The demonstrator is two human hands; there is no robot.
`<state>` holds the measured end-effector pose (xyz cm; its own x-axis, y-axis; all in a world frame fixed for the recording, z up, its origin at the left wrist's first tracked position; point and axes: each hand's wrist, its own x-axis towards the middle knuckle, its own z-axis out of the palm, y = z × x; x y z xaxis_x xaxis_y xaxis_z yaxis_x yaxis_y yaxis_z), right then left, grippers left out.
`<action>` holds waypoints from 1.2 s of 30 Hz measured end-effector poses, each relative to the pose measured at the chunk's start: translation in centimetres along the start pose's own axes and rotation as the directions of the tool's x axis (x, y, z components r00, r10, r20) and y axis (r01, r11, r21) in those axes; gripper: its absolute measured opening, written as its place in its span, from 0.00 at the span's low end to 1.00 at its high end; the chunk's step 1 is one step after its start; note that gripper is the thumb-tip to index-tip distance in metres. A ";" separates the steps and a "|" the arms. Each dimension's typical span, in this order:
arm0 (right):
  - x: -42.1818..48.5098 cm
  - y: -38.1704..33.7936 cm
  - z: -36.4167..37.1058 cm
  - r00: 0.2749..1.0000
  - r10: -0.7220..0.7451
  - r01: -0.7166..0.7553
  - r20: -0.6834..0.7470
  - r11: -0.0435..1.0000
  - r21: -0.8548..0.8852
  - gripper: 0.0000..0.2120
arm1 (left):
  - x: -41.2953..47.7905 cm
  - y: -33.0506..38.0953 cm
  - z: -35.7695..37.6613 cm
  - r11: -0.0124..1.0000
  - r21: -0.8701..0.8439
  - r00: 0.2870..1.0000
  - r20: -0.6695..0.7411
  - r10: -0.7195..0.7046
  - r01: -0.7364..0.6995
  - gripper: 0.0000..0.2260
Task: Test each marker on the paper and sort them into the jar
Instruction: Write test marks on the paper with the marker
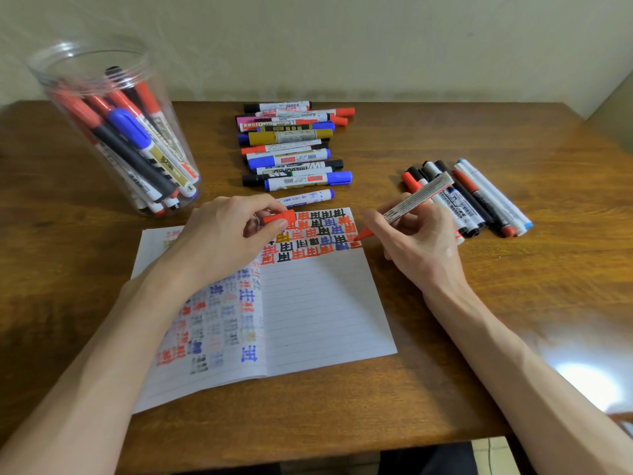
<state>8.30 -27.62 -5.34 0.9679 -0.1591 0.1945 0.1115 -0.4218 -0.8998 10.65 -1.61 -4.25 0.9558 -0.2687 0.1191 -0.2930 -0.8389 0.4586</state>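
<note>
The right hand (414, 241) has its thumb and fingers curled round a white-barrelled red marker (416, 200). The marker is uncapped and held slanting: the barrel rises away above the knuckles and the red tip points down and inward from the fingers. The tip sits at the far right corner of the open lined white notebook (325, 313), though I cannot tell whether it actually touches the page. Across from it, the left hand (222, 234) pinches a short red plastic cap (279, 218) between thumb and forefinger. The cap lies level with one end toward the right hand, above the top of the page. Between the two hands run rows of blocky test characters in red, black and blue, with one in yellow-brown. Under the left wrist the facing page carries fainter marks of the same kind. Just beyond the left fingertips lies a white blue-capped marker (305, 197), and farther out from it a row of capped markers (291, 145) lies side by side. Directly behind the right hand, partly hidden by it, lies a smaller cluster of markers (479, 200). Well out to the left of the left hand a tall clear plastic jar (113, 132), holding many markers on end, stands on the brown wooden table (548, 269).
</note>
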 end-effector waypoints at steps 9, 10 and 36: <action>0.0 0.0 0.1 0.999 -0.019 0.022 0.042 0.998 -0.063 0.06 | 0.0 0.0 0.0 1.000 0.003 1.000 0.003 0.003 -0.003 0.15; 0.0 0.0 0.1 0.999 -0.020 0.023 0.040 0.997 -0.077 0.06 | 0.0 0.0 0.0 1.000 0.003 1.000 0.003 0.003 -0.003 0.15; 0.2 0.1 0.2 0.999 -0.046 0.044 -0.026 0.997 -0.067 0.07 | -0.1 0.0 0.0 1.000 0.005 1.000 0.001 0.016 -0.016 0.15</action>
<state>8.51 -27.55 -5.46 0.9557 -0.1622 0.2456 0.1389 -0.4871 -0.8622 10.60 -1.59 -4.22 0.9511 -0.2823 0.1255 -0.3081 -0.8369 0.4524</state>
